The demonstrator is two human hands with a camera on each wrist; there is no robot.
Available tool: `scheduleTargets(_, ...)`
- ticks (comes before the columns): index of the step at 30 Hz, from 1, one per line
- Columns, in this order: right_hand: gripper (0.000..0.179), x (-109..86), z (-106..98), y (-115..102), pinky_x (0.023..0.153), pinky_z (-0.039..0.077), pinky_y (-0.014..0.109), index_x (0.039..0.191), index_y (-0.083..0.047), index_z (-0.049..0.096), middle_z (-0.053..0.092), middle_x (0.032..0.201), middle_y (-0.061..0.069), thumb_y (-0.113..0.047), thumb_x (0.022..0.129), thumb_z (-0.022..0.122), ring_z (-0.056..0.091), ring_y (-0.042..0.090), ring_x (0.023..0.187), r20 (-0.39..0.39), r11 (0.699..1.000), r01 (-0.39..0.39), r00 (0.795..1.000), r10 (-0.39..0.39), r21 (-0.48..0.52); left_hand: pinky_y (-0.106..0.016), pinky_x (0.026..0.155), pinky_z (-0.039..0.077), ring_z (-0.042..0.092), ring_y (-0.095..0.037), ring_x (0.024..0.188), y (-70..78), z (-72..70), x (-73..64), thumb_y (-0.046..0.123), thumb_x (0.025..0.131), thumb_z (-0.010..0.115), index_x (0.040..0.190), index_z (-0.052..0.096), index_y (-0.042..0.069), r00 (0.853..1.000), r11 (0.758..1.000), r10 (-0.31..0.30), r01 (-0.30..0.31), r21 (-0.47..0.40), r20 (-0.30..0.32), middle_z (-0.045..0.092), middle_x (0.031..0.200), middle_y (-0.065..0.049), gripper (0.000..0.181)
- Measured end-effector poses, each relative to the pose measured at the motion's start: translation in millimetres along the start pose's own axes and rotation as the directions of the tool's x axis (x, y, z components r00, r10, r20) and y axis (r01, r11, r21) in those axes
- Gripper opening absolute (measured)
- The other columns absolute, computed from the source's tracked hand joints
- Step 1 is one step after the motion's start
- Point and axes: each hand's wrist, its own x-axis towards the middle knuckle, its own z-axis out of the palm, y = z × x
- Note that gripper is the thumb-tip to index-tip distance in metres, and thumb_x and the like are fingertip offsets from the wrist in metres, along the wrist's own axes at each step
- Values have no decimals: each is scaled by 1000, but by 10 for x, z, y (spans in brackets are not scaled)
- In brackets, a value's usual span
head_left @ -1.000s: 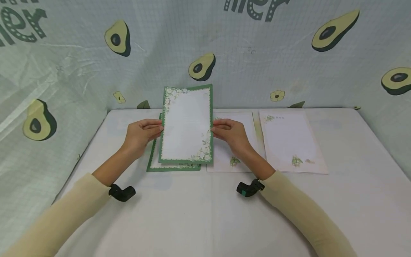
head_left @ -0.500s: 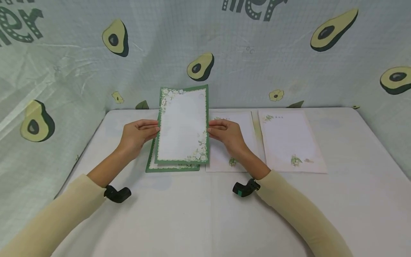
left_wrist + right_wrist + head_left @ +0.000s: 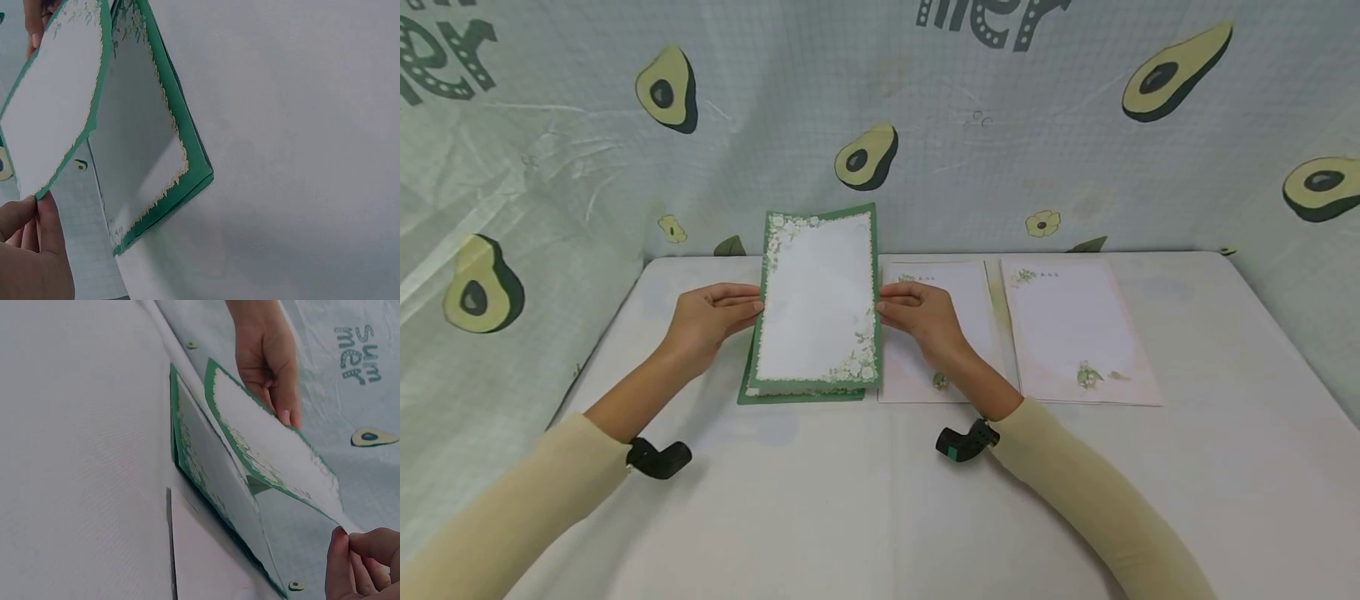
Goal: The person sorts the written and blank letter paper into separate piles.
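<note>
A sheet of stationery paper (image 3: 816, 300) with a green border and white flowers is held up between both hands. My left hand (image 3: 703, 325) pinches its left edge, and my right hand (image 3: 928, 321) pinches the right edge. Beneath it, a stack of matching green-bordered sheets (image 3: 147, 131) lies on the table, mostly hidden by the held sheet in the head view. In the right wrist view the held paper bows slightly and stands apart from the stack.
Right of the green stack lie pale pink sheets (image 3: 955, 333) with small green flowers, partly behind the right hand. Another pale pink stack (image 3: 1075, 333) lies farther right. A white cloth covers the table (image 3: 820, 500); an avocado-print curtain (image 3: 985, 167) hangs behind it.
Both hands have shifted a little left and slightly down with the held sheet, which now covers more of the green stack.
</note>
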Motion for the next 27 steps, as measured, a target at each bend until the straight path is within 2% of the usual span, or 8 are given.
scheduleTargets(7, 28, -2, 32, 6, 88, 62, 29, 122, 12, 64, 70, 97, 9, 6, 94, 67, 72, 14, 90, 7, 1000, -8, 1000, 9, -25, -20, 83, 61, 73, -6, 90, 12, -34, -2, 0, 96, 69, 119, 67, 0, 1000, 999, -5, 4, 31, 13, 77, 92, 3, 23)
scheduleTargets(14, 28, 5, 44, 23, 89, 61, 29, 122, 11, 64, 70, 101, 10, 6, 95, 67, 71, 14, 91, 2, 999, -24, 1000, 24, -39, -20, 81, 61, 74, -7, 88, 10, -54, 4, -3, 95, 68, 123, 63, -5, 999, 999, -34, 34, -15, 27, 77, 91, 2, 28)
scheduleTargets(21, 28, 22, 62, 56, 88, 62, 30, 121, 12, 64, 71, 99, 11, 6, 94, 67, 72, 14, 89, 13, 999, -15, 1000, 15, -30, -19, 84, 60, 73, -5, 91, -3, -110, 68, 1, 97, 68, 133, 55, -10, 998, 997, -44, 41, 69, 40, 76, 94, 5, 40)
scheduleTargets(27, 27, 46, 85, 58, 88, 62, 30, 121, 12, 64, 70, 101, 13, 6, 95, 67, 71, 14, 89, 14, 999, -5, 1000, 6, -38, -23, 88, 60, 73, -7, 92, 13, -182, 134, 3, 96, 70, 121, 65, -2, 996, 994, -72, 68, 81, 52, 75, 95, 4, 26)
